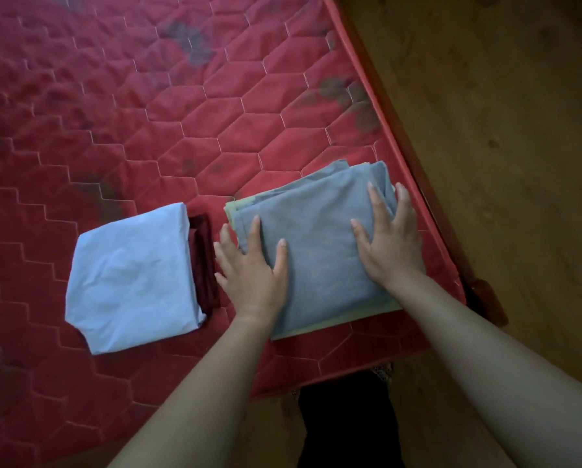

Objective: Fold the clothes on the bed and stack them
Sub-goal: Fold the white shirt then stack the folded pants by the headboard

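Observation:
A folded grey-blue garment lies on top of a pale green folded piece near the mattress's right corner. My left hand rests flat on the grey garment's left edge with fingers spread. My right hand presses flat on its right side, fingers straight. To the left sits a second pile: a light blue folded garment over a dark maroon one that shows along its right side.
The red quilted mattress stretches away to the left and back. Its right edge runs diagonally beside a wooden floor. The near edge is just below the piles, with my dark-clothed legs against it.

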A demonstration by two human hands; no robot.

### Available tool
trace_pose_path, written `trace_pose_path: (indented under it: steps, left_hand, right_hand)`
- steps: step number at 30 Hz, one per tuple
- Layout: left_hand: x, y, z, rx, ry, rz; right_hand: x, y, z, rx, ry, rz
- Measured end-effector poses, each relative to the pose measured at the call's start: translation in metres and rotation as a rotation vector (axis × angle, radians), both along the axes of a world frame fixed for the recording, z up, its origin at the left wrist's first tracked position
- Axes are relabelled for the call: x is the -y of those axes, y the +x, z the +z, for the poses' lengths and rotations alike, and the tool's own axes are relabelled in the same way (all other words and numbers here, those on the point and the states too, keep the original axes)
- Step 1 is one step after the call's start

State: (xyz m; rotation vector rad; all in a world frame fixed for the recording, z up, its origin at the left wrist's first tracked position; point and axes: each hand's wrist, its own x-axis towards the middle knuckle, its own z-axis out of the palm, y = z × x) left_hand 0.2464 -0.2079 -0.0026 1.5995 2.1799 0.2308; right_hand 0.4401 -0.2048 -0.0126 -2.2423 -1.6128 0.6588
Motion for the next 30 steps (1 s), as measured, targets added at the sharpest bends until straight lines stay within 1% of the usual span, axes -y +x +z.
trace_pose_path:
  steps: [2,4,6,8,12,16,19,25,27,30]
  left_hand:
    - [0.000,0.007,-0.014,0.029,0.004,0.023]
    - [0.002,0.010,-0.026,0.111,0.016,0.058]
    - [0.005,0.012,-0.035,0.195,0.033,0.088]
    - [0.003,0.011,-0.043,0.241,0.020,0.107]
    - [-0.007,0.009,-0.052,0.237,-0.033,0.129]
    - [-0.012,0.007,-0.060,0.243,-0.011,0.128]
    - [-0.012,0.004,-0.060,0.267,-0.030,0.129]
    - [-0.014,-0.005,-0.065,0.301,-0.039,0.123]
    - [-0.017,-0.008,-0.067,0.316,-0.044,0.098]
    - [-0.020,-0.009,-0.065,0.294,-0.089,0.072]
  right_hand:
    - [-0.001,0.002,-0.013,-0.036,0.004,-0.022]
    - [0.000,0.004,-0.025,-0.097,-0.019,-0.041]
    - [0.001,0.007,-0.035,-0.172,-0.058,-0.042]
    - [0.000,0.012,-0.043,-0.235,-0.110,-0.043]
    - [-0.009,0.015,-0.053,-0.270,-0.164,-0.063]
    - [-0.012,0.015,-0.058,-0.286,-0.204,-0.063]
    - [-0.011,0.017,-0.055,-0.299,-0.259,-0.044]
    - [-0.012,0.015,-0.056,-0.297,-0.264,-0.017]
    - [-0.015,0.016,-0.058,-0.362,-0.255,-0.019]
    - [-0.017,0.019,-0.052,-0.547,-0.252,-0.056]
